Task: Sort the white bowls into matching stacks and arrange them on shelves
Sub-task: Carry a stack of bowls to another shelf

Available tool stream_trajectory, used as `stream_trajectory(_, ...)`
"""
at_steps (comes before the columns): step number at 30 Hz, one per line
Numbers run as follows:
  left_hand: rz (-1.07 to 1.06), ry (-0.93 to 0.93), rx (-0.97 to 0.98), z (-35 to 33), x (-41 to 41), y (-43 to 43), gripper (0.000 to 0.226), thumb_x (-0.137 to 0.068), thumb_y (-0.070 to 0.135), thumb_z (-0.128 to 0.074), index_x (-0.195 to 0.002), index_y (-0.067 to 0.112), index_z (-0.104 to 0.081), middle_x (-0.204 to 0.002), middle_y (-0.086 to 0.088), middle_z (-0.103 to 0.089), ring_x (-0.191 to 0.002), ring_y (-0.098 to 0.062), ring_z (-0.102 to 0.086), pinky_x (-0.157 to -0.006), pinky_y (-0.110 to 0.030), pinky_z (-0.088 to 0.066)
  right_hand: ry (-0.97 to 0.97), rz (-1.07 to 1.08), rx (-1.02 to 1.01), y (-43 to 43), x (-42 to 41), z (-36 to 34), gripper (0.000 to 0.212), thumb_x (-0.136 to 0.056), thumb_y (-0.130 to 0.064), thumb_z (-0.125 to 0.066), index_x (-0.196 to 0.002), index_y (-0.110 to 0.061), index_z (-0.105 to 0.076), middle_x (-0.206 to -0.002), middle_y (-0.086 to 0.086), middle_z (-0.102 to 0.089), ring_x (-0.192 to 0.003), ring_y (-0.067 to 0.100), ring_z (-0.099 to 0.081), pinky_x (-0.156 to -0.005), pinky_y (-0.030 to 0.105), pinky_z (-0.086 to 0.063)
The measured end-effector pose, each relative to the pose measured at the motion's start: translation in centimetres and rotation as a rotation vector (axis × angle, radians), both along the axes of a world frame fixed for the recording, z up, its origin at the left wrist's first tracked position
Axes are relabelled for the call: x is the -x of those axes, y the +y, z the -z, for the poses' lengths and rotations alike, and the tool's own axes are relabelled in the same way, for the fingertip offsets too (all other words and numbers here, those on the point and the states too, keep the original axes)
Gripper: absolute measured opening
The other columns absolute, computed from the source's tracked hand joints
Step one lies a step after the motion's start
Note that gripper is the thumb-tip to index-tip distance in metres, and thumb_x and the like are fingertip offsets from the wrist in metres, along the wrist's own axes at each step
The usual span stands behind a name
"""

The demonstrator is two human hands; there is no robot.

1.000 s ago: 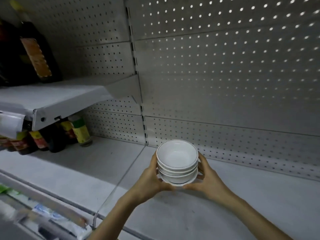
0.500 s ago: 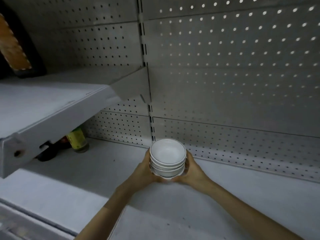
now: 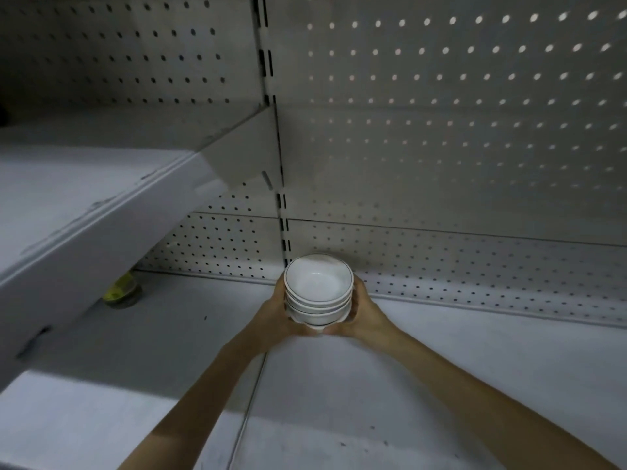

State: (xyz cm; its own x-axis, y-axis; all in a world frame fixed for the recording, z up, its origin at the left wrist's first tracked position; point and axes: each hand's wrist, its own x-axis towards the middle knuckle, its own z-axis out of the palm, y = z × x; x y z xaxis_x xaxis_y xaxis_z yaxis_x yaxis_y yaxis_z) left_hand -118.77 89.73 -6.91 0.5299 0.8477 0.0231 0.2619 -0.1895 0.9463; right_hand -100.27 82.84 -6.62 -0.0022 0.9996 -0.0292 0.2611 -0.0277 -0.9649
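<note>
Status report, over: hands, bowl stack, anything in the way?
Left hand and right hand grip the bowl stack from either side. Stack low over the shelf, near the back panel; set down or not, unclear. Only a bottle, far left.

White bowls, thin dark rim line; grey perforated back panel.

Grey slotted upright running down the back wall, pale perforated panel to its right with light glinting through the holes, darker perforated panel to its left, yellow-labelled bottle low and well left of the upright, only its lower part showing
</note>
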Motion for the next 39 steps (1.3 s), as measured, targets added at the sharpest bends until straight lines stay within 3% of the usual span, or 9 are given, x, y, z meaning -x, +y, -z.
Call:
stream_trajectory(4, 0.080, -0.052, 0.019, -0.9, 0.1, 0.0, 0.091, -0.063, 0.018, -0.086, -0.131, 0.035, -0.027, -0.134, 0.017, -0.044, -0.119, 0.008, -0.048, -0.089, -0.007, -0.043, 0.017, -0.002, 0.008, 0.2, -0.2, -0.4, 0.090, -0.067, 0.001, -0.080, -0.128, -0.034, -0.024, -0.129, -0.025, -0.035, -0.113, -0.017, -0.042, -0.088, 0.008, -0.044)
stream_trajectory(6, 0.078, -0.066, 0.043, -1.1, 0.3, 0.1, 0.088, -0.054, 0.025, -0.088, -0.123, 0.041, -0.035, -0.124, 0.028, -0.047, -0.112, 0.012, -0.052, -0.092, -0.012, -0.046, 0.025, 0.029, 0.001, 0.2, -0.1, -0.7, 0.086, -0.069, -0.005, -0.080, -0.128, -0.036, -0.025, -0.124, -0.029, -0.037, -0.108, -0.019, -0.043, -0.086, 0.008, -0.044)
stream_trajectory(11, 0.022, -0.001, 0.040, -0.3, 0.7, 0.6, 0.109, -0.043, 0.054, -0.085, -0.136, 0.041, -0.030, -0.126, 0.031, -0.048, -0.123, -0.003, -0.047, -0.103, -0.026, -0.042, -0.027, 0.154, -0.029, 0.2, 0.6, -1.3, 0.082, -0.066, -0.024, -0.083, -0.131, -0.034, -0.034, -0.131, -0.014, -0.047, -0.123, 0.005, -0.044, -0.100, 0.023, -0.040)
stream_trajectory(20, 0.069, -0.052, 0.019, 0.3, 1.2, 1.0, 0.119, -0.046, 0.054, -0.088, -0.145, 0.025, -0.030, -0.140, 0.009, -0.048, -0.130, -0.009, -0.044, -0.109, -0.040, -0.040, -0.108, 0.243, -0.007, 0.2, 1.3, -1.9, 0.090, -0.064, -0.027, -0.085, -0.138, -0.024, -0.034, -0.130, -0.009, -0.048, -0.120, 0.009, -0.046, -0.101, 0.028, -0.041)
stream_trajectory(23, 0.095, -0.069, 0.036, -0.3, 1.2, 0.9, 0.117, -0.047, 0.050, -0.088, -0.145, 0.022, -0.031, -0.139, 0.009, -0.049, -0.128, -0.006, -0.046, -0.105, -0.030, -0.042, -0.082, 0.234, -0.007, 0.1, 1.6, -1.9, 0.090, -0.064, -0.027, -0.085, -0.137, -0.029, -0.032, -0.130, -0.014, -0.047, -0.123, 0.009, -0.045, -0.103, 0.027, -0.041)
stream_trajectory(29, 0.038, -0.106, 0.069, -1.7, 1.3, 0.7, 0.062, -0.083, 0.008, -0.068, -0.139, 0.012, -0.041, -0.125, 0.000, -0.057, -0.119, -0.019, -0.055, -0.088, -0.014, -0.050, -0.032, 0.287, -0.031, 0.0, 2.5, -2.8, 0.074, -0.069, -0.025, -0.081, -0.126, -0.037, -0.035, -0.118, -0.021, -0.047, -0.110, 0.002, -0.047, -0.083, 0.008, -0.041)
stream_trajectory(32, 0.015, -0.086, 0.045, -2.6, 1.3, 0.2, 0.053, -0.087, 0.012, -0.062, -0.137, 0.014, -0.043, -0.127, -0.002, -0.057, -0.116, -0.017, -0.056, -0.091, -0.016, -0.050, -0.075, 0.278, -0.038, -0.7, 2.7, -3.4, 0.070, -0.073, -0.027, -0.078, -0.126, -0.037, -0.034, -0.118, -0.022, -0.045, -0.114, 0.005, -0.045, -0.084, 0.004, -0.038)
stream_trajectory(35, -0.010, -0.011, 0.005, -3.9, 1.2, -0.7, 0.041, -0.092, 0.027, -0.054, -0.131, 0.023, -0.042, -0.127, 0.007, -0.054, -0.116, -0.010, -0.053, -0.092, -0.015, -0.044, -0.230, 0.269, -0.008, -2.6, 2.0, -4.7, 0.079, -0.080, -0.040, -0.069, -0.143, -0.026, -0.024, -0.142, -0.008, -0.036, -0.132, 0.012, -0.033, -0.099, 0.016, -0.028)
stream_trajectory(39, -0.155, 0.184, -0.301, -5.5, 1.6, -1.6, 0.060, -0.095, 0.039, -0.046, -0.147, 0.016, -0.027, -0.152, 0.000, -0.029, -0.138, -0.018, -0.031, -0.113, -0.033, -0.027, -0.805, 0.328, -0.088, -7.3, -1.3, -6.2, 0.068, -0.091, -0.053, -0.046, -0.147, -0.022, -0.023, -0.152, -0.003, -0.029, -0.136, 0.015, -0.031, -0.106, 0.028, -0.028)
